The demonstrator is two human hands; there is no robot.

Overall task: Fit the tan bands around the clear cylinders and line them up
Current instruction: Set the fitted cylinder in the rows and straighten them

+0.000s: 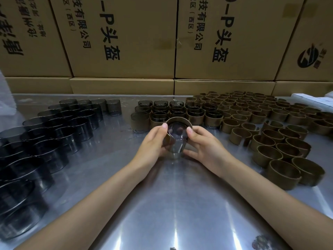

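Both hands hold one clear cylinder (pixel 176 143) at the middle of the table, tilted with its open mouth toward me. A tan band (pixel 178 120) sits around its upper end. My left hand (pixel 153 143) grips its left side, thumb on the rim. My right hand (pixel 205 145) grips the right side, thumb on the rim too. Bare clear cylinders (pixel 54 130) stand in rows on the left. Loose tan bands (pixel 281 145) cover the right. Banded cylinders (pixel 173 110) are lined up just behind my hands.
The shiny metal table (pixel 171 204) reflects light in front of me. A wall of stacked cardboard boxes (pixel 126 42) closes off the back edge. A white object (pixel 311 98) lies at the far right.
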